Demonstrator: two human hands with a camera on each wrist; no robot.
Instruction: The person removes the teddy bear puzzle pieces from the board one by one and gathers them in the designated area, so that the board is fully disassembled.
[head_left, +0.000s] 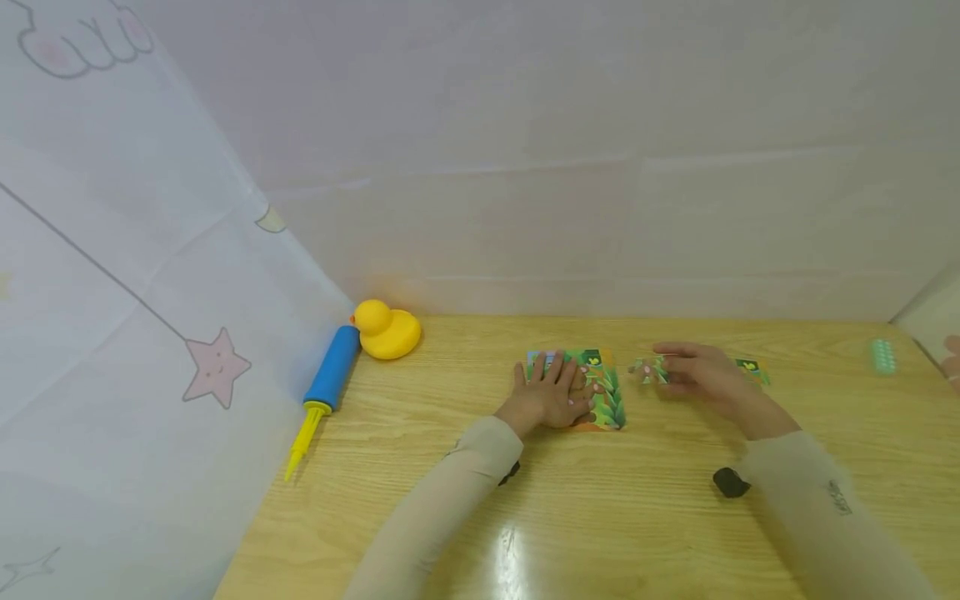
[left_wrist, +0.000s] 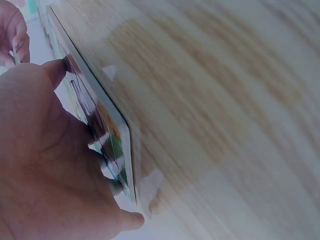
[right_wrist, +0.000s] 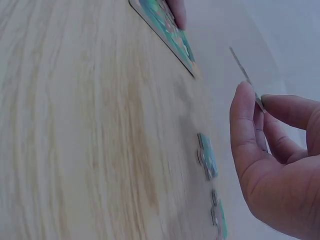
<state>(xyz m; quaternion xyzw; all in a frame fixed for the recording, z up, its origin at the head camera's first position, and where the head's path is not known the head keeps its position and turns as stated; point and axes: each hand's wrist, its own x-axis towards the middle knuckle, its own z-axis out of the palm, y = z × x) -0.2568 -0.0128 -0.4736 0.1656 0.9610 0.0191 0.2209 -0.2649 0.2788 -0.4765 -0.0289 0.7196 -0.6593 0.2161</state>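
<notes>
In the head view a picture jigsaw puzzle [head_left: 611,400] with green leaves lies on the wooden table. My left hand [head_left: 546,402] rests over it with fingers spread, covering much of the picture. The left wrist view shows those fingertips on the face of the puzzle [left_wrist: 112,132], by its thick pale edge. To the right, my right hand [head_left: 708,382] pinches a jigsaw piece [head_left: 649,369] between thumb and fingers. That piece [right_wrist: 245,72] appears almost edge-on in the right wrist view, raised above the table.
More loose jigsaw pieces [right_wrist: 207,157] lie on the table beyond the right hand; one green piece [head_left: 752,370] shows behind it. At the left are a yellow toy duck [head_left: 390,333] and a blue hand pump [head_left: 333,367]. A small green bumpy object [head_left: 883,357] sits far right.
</notes>
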